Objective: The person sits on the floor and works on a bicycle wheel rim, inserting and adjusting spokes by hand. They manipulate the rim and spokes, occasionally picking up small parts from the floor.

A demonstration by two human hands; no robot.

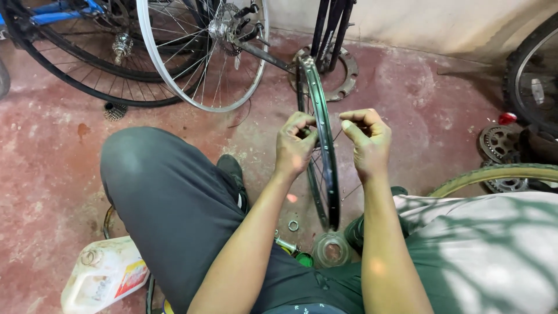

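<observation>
Both hands work the dark rim (325,145): left hand (294,145) pinches it; right hand (366,139) is curled, possibly gripping a spoke; keep the rim upright.

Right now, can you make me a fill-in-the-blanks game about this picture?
1. Both hands, the left hand and right hand, work at a dark bicycle ____.
2. The floor is coloured ____.
3. The plastic jug lies by the person's ____ knee.

Missing words: rim; red; left
</observation>
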